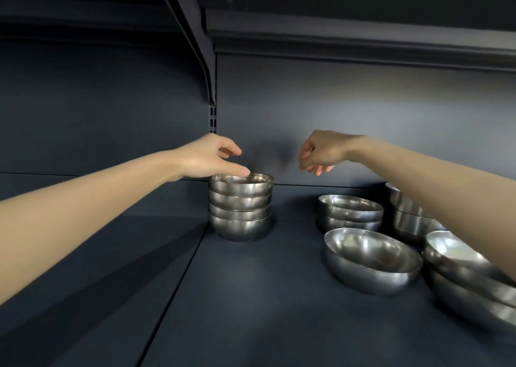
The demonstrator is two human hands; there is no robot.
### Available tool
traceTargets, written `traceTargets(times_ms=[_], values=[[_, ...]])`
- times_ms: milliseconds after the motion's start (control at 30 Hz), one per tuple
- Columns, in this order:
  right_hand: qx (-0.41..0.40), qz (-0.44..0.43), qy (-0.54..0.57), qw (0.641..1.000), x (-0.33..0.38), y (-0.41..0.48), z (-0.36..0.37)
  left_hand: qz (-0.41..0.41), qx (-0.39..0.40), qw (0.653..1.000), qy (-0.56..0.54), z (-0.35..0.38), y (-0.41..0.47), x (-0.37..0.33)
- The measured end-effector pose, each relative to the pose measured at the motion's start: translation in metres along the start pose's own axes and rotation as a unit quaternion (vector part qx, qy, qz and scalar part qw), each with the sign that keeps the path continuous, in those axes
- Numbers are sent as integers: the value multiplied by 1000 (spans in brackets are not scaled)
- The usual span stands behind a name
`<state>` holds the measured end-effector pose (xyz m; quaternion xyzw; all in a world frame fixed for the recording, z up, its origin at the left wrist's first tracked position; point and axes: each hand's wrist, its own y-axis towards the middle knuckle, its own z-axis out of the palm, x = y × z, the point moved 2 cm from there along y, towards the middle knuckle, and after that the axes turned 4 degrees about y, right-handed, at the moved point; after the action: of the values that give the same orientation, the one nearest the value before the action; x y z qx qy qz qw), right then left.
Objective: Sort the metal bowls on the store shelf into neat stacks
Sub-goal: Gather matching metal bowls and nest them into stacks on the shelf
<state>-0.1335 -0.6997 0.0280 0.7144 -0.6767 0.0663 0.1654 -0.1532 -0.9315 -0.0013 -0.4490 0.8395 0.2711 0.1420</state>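
A stack of several small metal bowls (240, 207) stands at the back of the dark shelf (251, 297). My left hand (208, 158) hovers at the stack's left rim, thumb tip touching the top bowl's edge, fingers apart and holding nothing. My right hand (321, 153) hangs above and to the right of the stack, fingers loosely curled downward, empty. To the right sit a low stack of two medium bowls (350, 211), a single wide bowl (371, 260), a stack of large bowls (469, 277) at the right edge, and another stack (410, 215) partly hidden behind my right forearm.
The shelf's back panel (363, 120) rises close behind the bowls. An upper shelf with a slanted bracket (195, 31) hangs overhead. A seam (173, 291) runs front to back in the shelf floor left of the small stack.
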Motion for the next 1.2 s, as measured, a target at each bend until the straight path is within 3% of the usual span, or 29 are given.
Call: traceTargets(times_ms=[367, 733, 967, 1200], values=[[69, 1, -21, 997, -74, -54, -30, 53, 62, 996, 43, 64, 8, -102], [214, -65, 1, 975, -119, -82, -8, -88, 223, 969, 58, 123, -18, -124], [247, -90, -4, 965, -121, -71, 8, -175, 221, 960, -10, 131, -35, -119], [256, -97, 13, 962, -123, -62, 12, -164, 188, 967, -45, 127, -24, -118]])
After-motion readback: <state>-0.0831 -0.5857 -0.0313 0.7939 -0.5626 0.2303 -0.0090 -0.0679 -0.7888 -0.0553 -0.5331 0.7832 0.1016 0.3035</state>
